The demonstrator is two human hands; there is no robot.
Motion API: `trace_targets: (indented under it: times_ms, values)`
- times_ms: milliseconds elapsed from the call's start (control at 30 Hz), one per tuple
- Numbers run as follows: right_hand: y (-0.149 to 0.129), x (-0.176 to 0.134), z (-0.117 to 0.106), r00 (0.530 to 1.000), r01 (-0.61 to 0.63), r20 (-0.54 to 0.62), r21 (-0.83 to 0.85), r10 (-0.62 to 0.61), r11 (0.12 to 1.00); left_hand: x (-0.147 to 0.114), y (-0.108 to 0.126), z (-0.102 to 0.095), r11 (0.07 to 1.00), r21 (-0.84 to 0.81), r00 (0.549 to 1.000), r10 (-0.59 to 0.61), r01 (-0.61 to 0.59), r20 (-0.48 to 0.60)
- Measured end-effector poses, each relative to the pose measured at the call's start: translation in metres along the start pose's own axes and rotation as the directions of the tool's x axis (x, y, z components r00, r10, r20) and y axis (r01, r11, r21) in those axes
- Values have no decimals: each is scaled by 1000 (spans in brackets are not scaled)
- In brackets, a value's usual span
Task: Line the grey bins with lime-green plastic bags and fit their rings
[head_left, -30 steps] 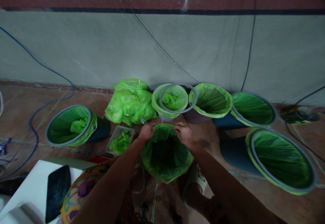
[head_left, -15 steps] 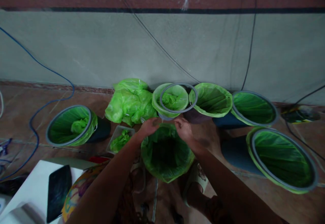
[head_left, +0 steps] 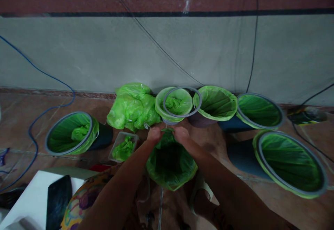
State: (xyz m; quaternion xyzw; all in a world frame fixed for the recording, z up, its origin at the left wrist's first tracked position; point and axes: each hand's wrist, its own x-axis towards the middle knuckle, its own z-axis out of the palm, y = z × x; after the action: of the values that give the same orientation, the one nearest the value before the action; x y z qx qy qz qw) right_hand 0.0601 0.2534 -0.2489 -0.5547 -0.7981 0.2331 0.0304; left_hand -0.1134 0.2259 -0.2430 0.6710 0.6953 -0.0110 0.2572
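Green liner [head_left: 171, 160] of the nearest bin sits low in the middle of the view, between the person's forearms, its mouth open and its plastic folded down over the rim. Both hands meet at its far edge, at twelve o'clock on the rim. The left hand [head_left: 154, 135] curls its fingers closed over a gather of the plastic there, and the right hand [head_left: 180, 134] does the same just beside it, knuckles nearly touching the left; both pinch the liner film between fingers and thumb.

At twelve o'clock from the hands, just beyond them, stands a small lined bin [head_left: 172, 103] with a loose grey ring [head_left: 199, 99] resting askew over its mouth and a wad of green plastic inside. At eleven o'clock a heap of crumpled green bags [head_left: 132, 106] lies on the floor. At nine o'clock, near the left wrist, a clear tray [head_left: 116, 146] holds more folded green film. Farther out at nine o'clock a lined bin [head_left: 71, 132] lies tilted with a wad in it. At one and two o'clock two lined bins [head_left: 215, 102] [head_left: 259, 110] lean by the wall, and at three o'clock a larger one [head_left: 289, 162] lies tilted. A blue cable [head_left: 39, 72] trails at ten o'clock.
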Motion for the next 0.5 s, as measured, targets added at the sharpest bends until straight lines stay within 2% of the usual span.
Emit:
trace_targets:
  times_ms: [67,133,267,367,433,500]
  values:
    - [-2,-1,-7,999,18,-33,4,-17,1000,-7,-4,1,997,3,996,-72,72,-52]
    - [2,-6,-13,991,20,-130,52,-13,998,-16,-10,4,983,-26,976,-185,183,-118]
    - [27,-27,-17,926,-43,-352,255,134,966,-39,-13,14,923,-152,906,-378,353,-191]
    - [48,-42,-16,886,-90,-402,343,232,935,-62,-5,29,865,-215,843,-494,453,-212]
    - [57,-48,-17,878,-100,-408,356,250,929,-79,1,42,820,-273,798,-562,503,-217]
    - [62,-49,-20,879,-116,-396,364,266,924,-98,5,56,785,-351,773,-597,510,-214]
